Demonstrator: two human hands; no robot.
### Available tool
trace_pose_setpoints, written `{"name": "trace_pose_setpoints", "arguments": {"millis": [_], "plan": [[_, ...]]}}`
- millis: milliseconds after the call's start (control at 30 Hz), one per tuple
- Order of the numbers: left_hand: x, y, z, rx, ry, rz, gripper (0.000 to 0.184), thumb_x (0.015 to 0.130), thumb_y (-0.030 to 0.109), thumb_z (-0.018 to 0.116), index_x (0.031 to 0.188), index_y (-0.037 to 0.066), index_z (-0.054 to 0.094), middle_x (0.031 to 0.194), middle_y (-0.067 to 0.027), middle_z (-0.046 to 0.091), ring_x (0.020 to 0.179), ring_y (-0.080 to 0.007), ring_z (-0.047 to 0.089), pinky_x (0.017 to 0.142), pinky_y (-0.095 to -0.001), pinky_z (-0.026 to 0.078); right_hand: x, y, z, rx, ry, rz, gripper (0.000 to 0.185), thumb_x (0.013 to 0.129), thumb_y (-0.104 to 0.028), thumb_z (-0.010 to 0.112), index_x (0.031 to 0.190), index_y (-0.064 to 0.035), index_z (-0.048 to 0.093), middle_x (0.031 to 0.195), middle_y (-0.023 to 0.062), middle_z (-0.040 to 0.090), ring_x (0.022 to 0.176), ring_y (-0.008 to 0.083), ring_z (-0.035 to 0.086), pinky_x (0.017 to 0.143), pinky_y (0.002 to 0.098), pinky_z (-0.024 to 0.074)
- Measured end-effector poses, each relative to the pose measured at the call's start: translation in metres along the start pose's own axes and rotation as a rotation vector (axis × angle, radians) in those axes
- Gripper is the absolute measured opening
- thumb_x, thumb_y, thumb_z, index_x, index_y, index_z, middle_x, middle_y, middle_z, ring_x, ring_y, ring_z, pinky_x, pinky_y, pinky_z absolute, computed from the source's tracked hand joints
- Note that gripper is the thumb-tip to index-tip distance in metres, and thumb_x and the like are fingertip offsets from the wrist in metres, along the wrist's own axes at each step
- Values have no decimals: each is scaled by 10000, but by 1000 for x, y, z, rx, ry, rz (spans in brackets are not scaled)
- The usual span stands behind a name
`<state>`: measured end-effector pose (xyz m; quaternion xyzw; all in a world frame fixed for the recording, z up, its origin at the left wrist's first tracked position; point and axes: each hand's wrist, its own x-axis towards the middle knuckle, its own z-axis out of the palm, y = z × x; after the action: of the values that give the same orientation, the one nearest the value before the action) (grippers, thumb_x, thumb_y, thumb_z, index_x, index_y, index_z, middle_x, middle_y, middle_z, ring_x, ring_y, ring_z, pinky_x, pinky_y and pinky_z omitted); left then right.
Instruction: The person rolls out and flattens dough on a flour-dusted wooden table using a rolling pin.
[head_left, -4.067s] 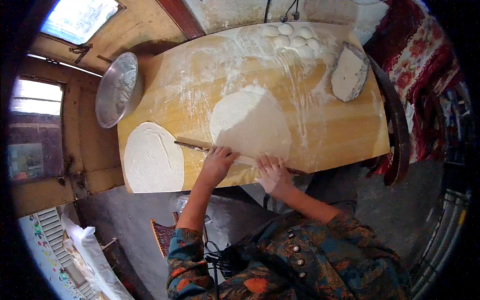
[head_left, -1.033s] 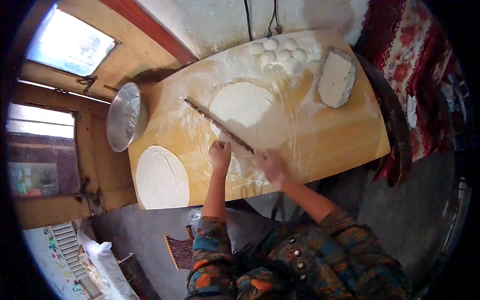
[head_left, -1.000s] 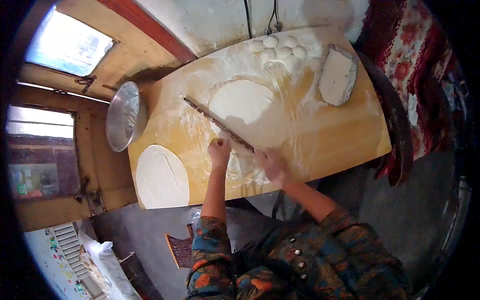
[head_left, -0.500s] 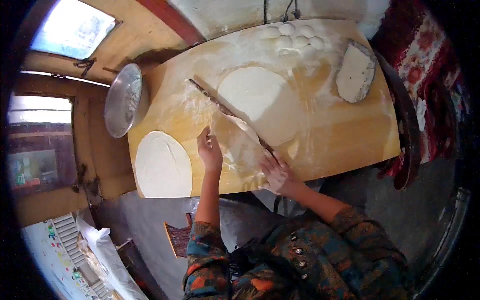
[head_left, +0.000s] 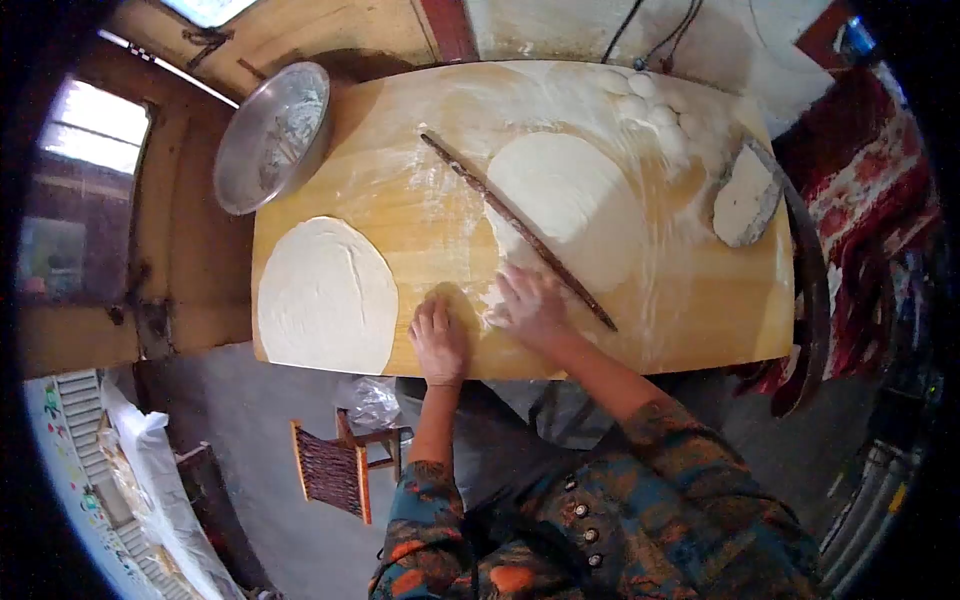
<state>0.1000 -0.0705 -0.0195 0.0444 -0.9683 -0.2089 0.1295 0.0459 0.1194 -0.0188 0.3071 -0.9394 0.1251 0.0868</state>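
A large round dough sheet (head_left: pixel 570 185) lies on the floured wooden board (head_left: pixel 690 330), with a dark rolling pin (head_left: pixel 520 228) lying diagonally across its left edge. My right hand (head_left: pixel 530 308) is on the board just below the pin, near loose flour, its fingers spread. To its left, my left hand (head_left: pixel 438 340) rests palm down near the board's front edge, fingers apart and holding nothing. Another flat dough sheet (head_left: pixel 327 295) lies at the board's left end. Neither hand touches the pin.
A metal bowl (head_left: pixel 272 138) with flour stands at the back left. Several dough balls (head_left: pixel 655 110) sit at the back right, near a container of flour (head_left: pixel 748 195). A small woven stool (head_left: pixel 335 470) is on the floor below the board.
The pin has left my right hand and now lies on the board. My right hand has moved toward the flour; my left hand has come down nearer the front edge. The view has shifted.
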Motion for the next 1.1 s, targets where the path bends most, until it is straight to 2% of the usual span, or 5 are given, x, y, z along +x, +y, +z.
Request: {"name": "trace_pose_setpoints", "arguments": {"millis": [100, 300, 433, 633, 1100], "plan": [[-6, 1, -2, -22, 6, -7, 408, 872, 159, 537, 1263, 43, 521, 1289, -146, 504, 1215, -358, 449, 1019, -489, 330, -23, -5, -45, 73, -558, 370, 718, 807, -587, 591, 1237, -14, 540, 1325, 175, 477, 1212, 300, 444, 982, 460, 337], [-2, -3, -1, -61, 3, -1, 426, 857, 153, 545, 1269, 49, 514, 1285, -147, 503, 1223, -361, 441, 1021, -489, 329, 4, -5, -32, 55, -425, 303, 634, 834, -555, 591, 1155, -8, 573, 970, 156, 633, 890, 266, 609, 809, 416, 483], [-2, 3, -5, -52, -30, -5, 419, 853, 156, 546, 1257, 51, 510, 1283, -154, 499, 1228, -363, 434, 1021, -500, 324, 26, -15, 20, -50, -108, 61, 214, 845, -144, 547, 1013, -18, 585, 698, 126, 614, 651, 262, 644, 561, 370, 521], [-2, 4, -4, -28, -10, 11, 404, 848, 166, 554, 1237, 60, 522, 1284, -156, 495, 1210, -357, 445, 1004, -506, 331, -19, -7, -22, 104, -156, -171, 160, 817, -117, 535, 952, -38, 571, 708, 127, 606, 644, 280, 629, 577, 442, 508], [2, 5, 5, 72, 101, 25, 300, 881, 170, 569, 1169, 83, 572, 1197, -162, 550, 1126, -358, 501, 946, -504, 381, -7, 153, -125, 509, 263, 511, 406, 874, -45, 472, 1279, -31, 503, 1291, 206, 535, 1188, 357, 505, 1030, 471, 365]]}}
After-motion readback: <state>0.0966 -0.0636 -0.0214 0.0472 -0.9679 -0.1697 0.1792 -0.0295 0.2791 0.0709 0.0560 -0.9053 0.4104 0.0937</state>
